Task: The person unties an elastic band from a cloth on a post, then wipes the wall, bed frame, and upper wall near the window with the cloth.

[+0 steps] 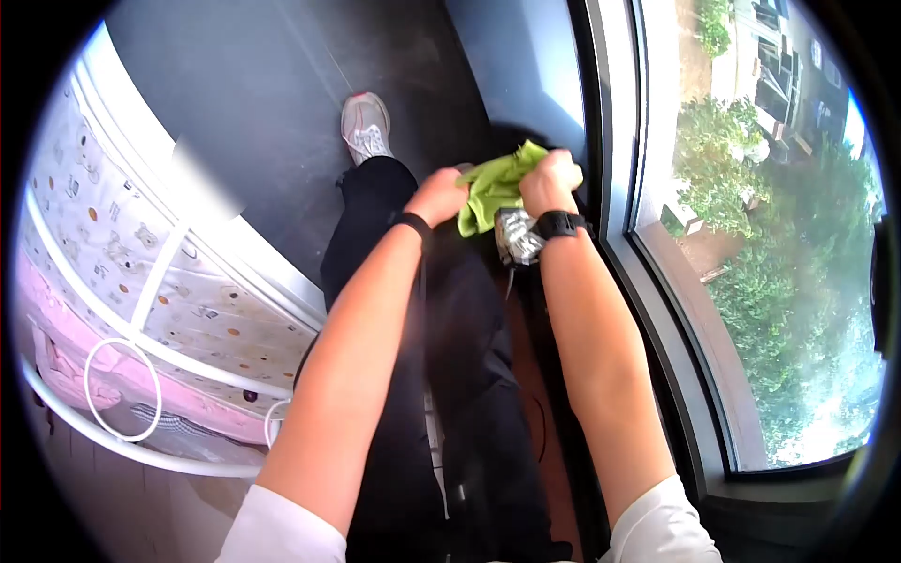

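A lime-green cloth (495, 190) is stretched between my two hands, bunched and creased, in front of my knees. On its left side, my left hand (439, 197) is closed around the cloth's edge. My right hand (552, 180) grips the other side in a fist, close to the window frame. Just below the cloth, beside my right wrist, is a shiny silver, crinkled-looking object (518, 236); I cannot make out what it is or what supports it. Dark bands sit on both wrists.
To the right runs a window (751, 235) with a dark frame (657, 310); trees show outside. On the left stands a white metal frame (155, 281) with patterned fabric (89, 178) and a white ring (122, 389). My shoe (365, 127) rests on the dark floor (253, 84).
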A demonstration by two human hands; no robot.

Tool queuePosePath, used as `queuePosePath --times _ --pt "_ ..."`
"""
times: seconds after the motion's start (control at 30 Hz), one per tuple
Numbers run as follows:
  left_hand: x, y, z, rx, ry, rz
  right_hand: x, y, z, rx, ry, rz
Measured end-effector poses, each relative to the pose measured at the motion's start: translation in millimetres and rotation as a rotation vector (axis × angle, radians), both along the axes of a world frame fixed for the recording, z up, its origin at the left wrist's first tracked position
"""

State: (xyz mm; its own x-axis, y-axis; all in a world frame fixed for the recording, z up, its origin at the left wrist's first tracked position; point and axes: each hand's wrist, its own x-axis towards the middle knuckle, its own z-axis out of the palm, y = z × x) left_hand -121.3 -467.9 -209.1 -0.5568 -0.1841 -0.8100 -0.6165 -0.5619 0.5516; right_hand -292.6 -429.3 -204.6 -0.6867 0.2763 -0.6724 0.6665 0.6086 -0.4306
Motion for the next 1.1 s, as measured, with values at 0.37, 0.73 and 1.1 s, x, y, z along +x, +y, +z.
queuePosePath --times 0.37,0.73,1.1 --pt "45.4 -304.1 69.9 -0.594 -0.051 0.418 -12.6 -289.6 85.3 -0.936 -0.425 0.523" --pt "-9.9 -184.6 247.6 -0.965 0.292 0.080 4.2 -129.7 364.5 -0.730 -0.231 0.211" --pt "-86.4 -161.7 445.8 -0.529 0.586 -0.156 57.2 -52.9 499.0 -0.772 0.456 0.061"
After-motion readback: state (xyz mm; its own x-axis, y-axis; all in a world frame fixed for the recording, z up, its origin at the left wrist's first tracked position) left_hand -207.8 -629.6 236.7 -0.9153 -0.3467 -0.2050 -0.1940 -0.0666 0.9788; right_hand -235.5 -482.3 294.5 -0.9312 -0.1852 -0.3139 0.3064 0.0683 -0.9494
